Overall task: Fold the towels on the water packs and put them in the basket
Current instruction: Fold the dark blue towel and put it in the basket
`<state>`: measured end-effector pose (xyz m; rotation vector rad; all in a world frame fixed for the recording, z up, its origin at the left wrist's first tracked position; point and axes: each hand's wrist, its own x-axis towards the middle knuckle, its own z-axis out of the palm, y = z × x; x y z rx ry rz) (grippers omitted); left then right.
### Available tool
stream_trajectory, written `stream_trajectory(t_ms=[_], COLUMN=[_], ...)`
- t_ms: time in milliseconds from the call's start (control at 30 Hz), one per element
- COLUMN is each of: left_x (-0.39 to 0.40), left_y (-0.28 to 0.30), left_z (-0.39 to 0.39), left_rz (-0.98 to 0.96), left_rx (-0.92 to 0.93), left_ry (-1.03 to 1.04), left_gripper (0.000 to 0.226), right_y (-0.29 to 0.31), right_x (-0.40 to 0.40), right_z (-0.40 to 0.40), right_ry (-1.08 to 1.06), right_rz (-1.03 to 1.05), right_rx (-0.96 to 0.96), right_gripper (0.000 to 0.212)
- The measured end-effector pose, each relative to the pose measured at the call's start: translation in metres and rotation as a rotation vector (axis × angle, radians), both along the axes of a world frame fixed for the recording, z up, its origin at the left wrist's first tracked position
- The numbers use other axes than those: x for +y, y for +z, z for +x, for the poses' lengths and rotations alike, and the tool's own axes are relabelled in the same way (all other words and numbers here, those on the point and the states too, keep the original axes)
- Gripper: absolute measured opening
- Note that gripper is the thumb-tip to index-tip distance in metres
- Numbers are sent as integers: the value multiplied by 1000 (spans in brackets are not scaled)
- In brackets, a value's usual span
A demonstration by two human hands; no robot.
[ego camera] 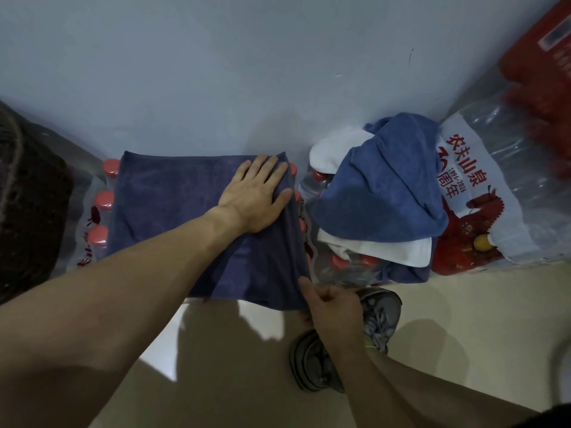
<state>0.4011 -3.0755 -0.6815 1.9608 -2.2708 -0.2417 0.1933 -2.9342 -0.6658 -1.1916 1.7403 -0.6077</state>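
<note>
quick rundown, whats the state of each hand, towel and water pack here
left hand: flat, pressing the dark blue towel
right hand: pinching that towel's near right corner
dark blue towel: spread over a water pack, unfolded
blue towel: crumpled in a pile
white towel: bunched under the blue towel
water pack: wrapped, capped bottles

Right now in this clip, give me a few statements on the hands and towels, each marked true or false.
1. The left hand lies flat on the dark blue towel. True.
2. The right hand hangs empty. False: it pinches that towel's near right corner.
3. A heap of unfolded towels sits right of the spread towel. True.
4. The spread towel lies on the floor. False: it rests on a pack of red-capped bottles.
</note>
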Motion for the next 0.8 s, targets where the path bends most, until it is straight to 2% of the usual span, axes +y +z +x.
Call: stream_trajectory(t_ms=[100, 200, 300, 400, 533, 633, 700, 800], left_x=[-1, 4, 31, 77, 151, 196, 221, 244], left_y=[5, 24, 50, 69, 73, 61, 49, 37], left_z=[1, 7, 21, 40, 61, 71, 76, 81], left_rz=[46, 64, -146, -337, -470, -406, -356, -269], left_rx=[31, 227, 380, 485, 623, 728, 755, 791], left_ry=[-8, -4, 61, 246, 585, 843, 972, 1041], left_gripper=[69, 61, 51, 30, 17, 16, 21, 35], right_y=[-7, -8, -2, 13, 41, 61, 71, 80], right_x=[5, 3, 1, 3, -18, -43, -58, -78], right_z=[0, 0, 5, 18, 51, 97, 134, 187], right_ry=[-158, -74, -90, -188, 109, 282, 364, 648], right_rz=[17, -3, -55, -234, -548, -669, -619, -445], right_rx=[-94, -33, 67, 56, 148, 149, 105, 157], right_gripper=[40, 34, 20, 21, 16, 14, 9, 7])
